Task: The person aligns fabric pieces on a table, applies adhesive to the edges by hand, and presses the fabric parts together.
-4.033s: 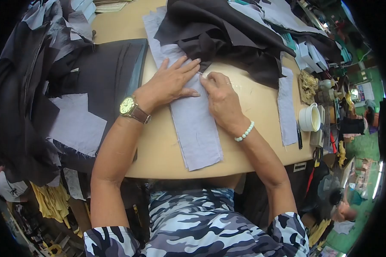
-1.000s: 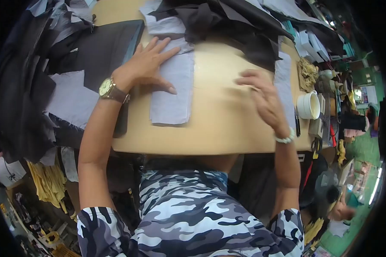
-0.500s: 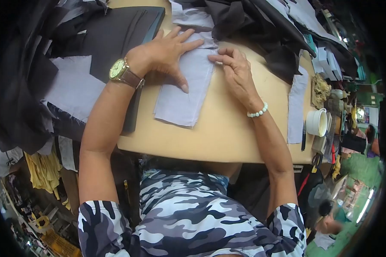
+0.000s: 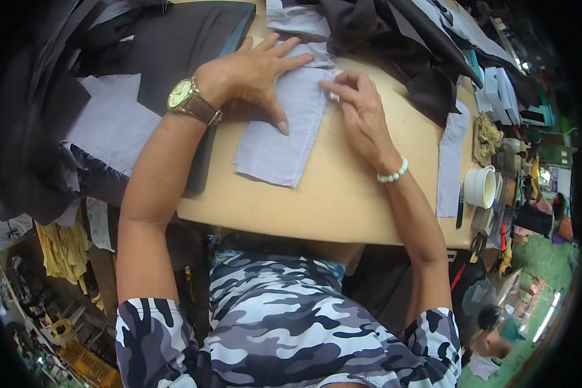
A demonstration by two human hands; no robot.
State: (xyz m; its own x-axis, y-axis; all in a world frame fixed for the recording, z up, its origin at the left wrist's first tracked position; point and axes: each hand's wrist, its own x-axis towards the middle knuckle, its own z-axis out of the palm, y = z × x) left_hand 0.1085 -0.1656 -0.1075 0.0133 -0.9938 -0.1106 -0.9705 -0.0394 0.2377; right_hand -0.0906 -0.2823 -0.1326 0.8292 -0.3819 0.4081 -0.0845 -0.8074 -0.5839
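A pale grey-lilac strip of cloth [image 4: 291, 145] lies flat on the tan tabletop, with a line of stitches along its right edge. My left hand [image 4: 255, 74] rests on its upper part, fingers spread and thumb pointing down across it. Beside the cloth's upper right edge is my right hand [image 4: 359, 107], its fingers curled and pinched together. A small white spot shows at those fingertips, too small to name. A thin thread seems to loop on the table just below them. Whatever the right fingers hold cannot be made out.
Dark cloth [image 4: 168, 48] covers a board at the left, with a pale cloth piece [image 4: 113, 129] over it. More dark fabric [image 4: 414, 58] is heaped at the upper right. A narrow pale strip [image 4: 449, 168] and a white cup [image 4: 480, 187] sit near the right edge.
My right hand has drawn slightly away from the cloth's edge, and the white spot at its fingertips now shows. The left hand stays spread on the cloth. The whole view has shifted a little.
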